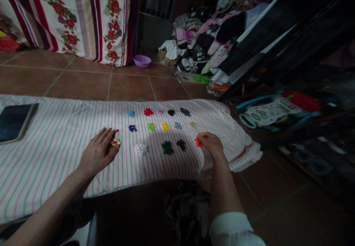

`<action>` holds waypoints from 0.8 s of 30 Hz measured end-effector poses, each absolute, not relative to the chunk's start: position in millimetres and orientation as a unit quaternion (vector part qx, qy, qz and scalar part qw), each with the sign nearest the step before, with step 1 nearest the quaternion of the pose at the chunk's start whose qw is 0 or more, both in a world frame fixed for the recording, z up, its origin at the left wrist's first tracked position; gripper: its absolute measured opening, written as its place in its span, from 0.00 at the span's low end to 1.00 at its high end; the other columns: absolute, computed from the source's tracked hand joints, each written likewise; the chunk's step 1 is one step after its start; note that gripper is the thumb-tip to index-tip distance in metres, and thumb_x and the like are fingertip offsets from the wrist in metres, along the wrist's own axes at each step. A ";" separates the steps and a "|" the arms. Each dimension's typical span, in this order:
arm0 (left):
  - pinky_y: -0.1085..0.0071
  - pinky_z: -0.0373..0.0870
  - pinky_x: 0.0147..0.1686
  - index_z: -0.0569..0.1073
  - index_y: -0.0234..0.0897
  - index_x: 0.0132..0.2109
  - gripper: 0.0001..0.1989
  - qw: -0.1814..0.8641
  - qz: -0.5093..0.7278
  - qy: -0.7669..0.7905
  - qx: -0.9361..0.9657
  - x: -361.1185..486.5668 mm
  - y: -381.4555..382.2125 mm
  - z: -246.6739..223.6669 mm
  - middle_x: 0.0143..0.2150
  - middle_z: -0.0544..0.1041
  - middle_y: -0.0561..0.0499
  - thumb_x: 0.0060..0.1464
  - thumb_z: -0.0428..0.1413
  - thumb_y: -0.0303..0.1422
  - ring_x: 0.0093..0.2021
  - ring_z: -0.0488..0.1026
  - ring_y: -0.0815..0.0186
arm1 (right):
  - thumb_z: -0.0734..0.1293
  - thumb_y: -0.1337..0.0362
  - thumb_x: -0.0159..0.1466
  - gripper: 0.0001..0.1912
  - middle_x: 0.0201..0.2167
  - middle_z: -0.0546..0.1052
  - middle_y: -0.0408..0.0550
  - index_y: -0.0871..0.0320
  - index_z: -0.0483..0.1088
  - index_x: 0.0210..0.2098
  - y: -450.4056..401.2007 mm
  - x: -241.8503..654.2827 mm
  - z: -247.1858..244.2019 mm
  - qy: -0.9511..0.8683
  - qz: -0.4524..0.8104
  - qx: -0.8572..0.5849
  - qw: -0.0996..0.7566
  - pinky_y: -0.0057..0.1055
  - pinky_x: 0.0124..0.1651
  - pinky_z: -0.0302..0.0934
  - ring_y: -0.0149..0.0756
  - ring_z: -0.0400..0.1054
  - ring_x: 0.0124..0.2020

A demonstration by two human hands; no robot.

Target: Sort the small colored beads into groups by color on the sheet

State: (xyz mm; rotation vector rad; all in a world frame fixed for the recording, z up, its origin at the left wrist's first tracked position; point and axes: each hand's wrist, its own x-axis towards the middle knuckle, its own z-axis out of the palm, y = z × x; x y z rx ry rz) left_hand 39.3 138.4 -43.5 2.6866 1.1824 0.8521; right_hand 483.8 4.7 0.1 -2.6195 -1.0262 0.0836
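My left hand (97, 150) lies on the striped cloth with its fingers stretched out. Beside its fingers and thumb is a mixed pile of small pieces (117, 142) in red, yellow, white and green. My right hand (212, 143) is closed in a pinch at a small orange pile (198, 142); what its fingertips hold is hidden. Between the hands lie white pieces (141, 149), dark green pieces (167, 147) and dark brown pieces (181, 144). Farther back are purple (132, 128), lime (151, 126), yellow (165, 126), grey (178, 125) and beige pieces (192, 125).
Blue (131, 113), red (148, 112), pink (160, 111), black (171, 112) and dark grey pieces (185, 112) form the back row. A dark tablet-like object (15, 122) lies at the left. Beyond the cloth stand a purple basin (142, 61) and heaped clothes (205, 35).
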 end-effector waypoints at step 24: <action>0.48 0.65 0.63 0.61 0.31 0.63 0.28 0.044 0.278 0.398 0.873 39.8 137.7 -43.5 0.62 0.70 0.35 0.63 0.47 0.45 0.67 0.62 0.49 | 0.59 0.60 0.63 0.16 0.39 0.81 0.51 0.56 0.77 0.42 68.0 384.2 16.0 -0.532 -0.016 -0.756 0.382 0.38 0.48 0.66 0.41 0.74 0.40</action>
